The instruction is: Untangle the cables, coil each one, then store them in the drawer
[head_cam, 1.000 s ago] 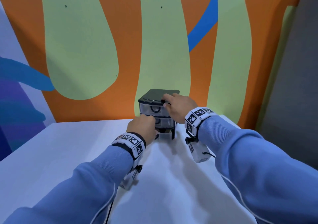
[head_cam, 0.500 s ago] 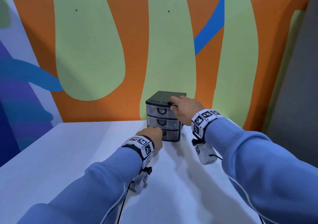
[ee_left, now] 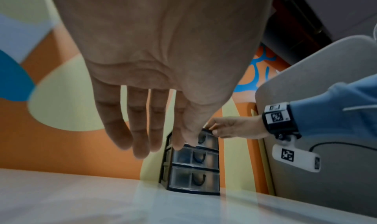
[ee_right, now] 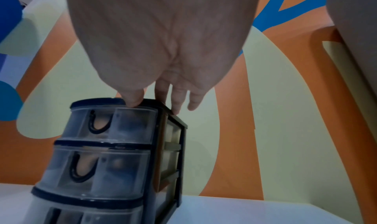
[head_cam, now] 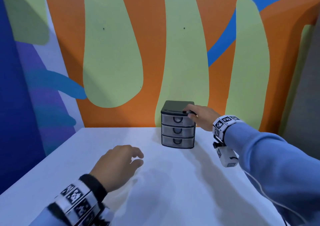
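Both hands over the white table, the drawer unit at the far edge with all drawers pushed in.

Nearest, the left hand (head_cam: 119, 165) hangs just above the white table (head_cam: 52, 173), fingers loosely extended and holding nothing. Farther on, the right hand (head_cam: 201, 117) reaches to the small three-drawer unit (head_cam: 177, 132), thumb against the front edge of its black top and fingers laid over the right corner, gripping that corner lightly. The unit stands upright near the table's back edge, close to the orange, green and blue painted wall (head_cam: 152, 52). Its translucent drawers look hazy; I cannot make out cables inside.
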`<state>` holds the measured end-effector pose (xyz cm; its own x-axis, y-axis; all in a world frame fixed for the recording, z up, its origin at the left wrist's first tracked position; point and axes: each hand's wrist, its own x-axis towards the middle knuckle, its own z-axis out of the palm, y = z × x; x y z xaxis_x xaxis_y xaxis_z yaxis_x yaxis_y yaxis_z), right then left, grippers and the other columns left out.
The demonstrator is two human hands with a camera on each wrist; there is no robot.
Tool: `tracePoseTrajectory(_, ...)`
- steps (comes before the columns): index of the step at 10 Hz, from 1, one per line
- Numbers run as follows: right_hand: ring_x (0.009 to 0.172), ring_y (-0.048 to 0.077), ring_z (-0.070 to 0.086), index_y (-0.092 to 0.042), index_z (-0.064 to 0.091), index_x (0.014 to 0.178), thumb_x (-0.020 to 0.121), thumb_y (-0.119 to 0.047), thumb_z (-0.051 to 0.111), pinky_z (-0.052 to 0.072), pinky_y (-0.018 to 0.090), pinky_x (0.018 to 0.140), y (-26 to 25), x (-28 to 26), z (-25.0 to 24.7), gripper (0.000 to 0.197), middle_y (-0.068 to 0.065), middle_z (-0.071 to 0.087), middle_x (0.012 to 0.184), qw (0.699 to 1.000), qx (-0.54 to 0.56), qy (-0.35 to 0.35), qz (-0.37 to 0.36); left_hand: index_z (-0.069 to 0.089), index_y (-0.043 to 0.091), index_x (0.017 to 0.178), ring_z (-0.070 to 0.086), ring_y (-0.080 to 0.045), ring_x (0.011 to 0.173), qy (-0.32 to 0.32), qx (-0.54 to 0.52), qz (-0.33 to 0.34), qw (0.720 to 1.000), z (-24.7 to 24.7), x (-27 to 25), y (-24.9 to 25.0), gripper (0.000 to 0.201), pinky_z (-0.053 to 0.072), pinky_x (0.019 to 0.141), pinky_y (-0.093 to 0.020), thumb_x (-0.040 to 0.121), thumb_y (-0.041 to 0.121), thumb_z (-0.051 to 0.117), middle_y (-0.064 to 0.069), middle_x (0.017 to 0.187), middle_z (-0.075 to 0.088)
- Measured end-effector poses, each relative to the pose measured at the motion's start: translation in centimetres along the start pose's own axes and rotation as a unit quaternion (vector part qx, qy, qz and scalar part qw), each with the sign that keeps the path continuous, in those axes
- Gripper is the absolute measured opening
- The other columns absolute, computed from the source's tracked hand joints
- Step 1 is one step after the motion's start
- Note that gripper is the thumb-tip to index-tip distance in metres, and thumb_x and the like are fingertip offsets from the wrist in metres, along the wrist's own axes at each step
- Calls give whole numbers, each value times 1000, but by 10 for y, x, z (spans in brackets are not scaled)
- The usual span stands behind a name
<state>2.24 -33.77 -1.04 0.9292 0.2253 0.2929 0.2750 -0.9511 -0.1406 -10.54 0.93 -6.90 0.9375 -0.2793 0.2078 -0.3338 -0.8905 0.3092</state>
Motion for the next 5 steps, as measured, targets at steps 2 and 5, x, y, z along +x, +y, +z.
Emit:
tracePoseTrajectory(2, 76, 6, 53, -27, 52, 139, 112, -24, 42, 35, 25, 61, 2, 3, 3, 28, 0, 66, 110, 998, 58, 11, -16, 70, 51, 100, 61, 13, 99, 64, -42, -27, 997, -3, -56, -27, 10, 54, 88, -24, 100, 55, 60, 34, 104, 67)
tracePoseTrajectory(5, 136, 21, 51, -33, 40, 155, 106, -35, 57, 42, 40, 111, 2, -32, -7, 52, -4, 39, 162, 996, 69, 55, -20, 76, 44, 81, 66, -3, 66, 174, -138, -138, 965, 6, -132, -52, 20, 50, 62, -13, 79, 31, 90, 20, 65, 69)
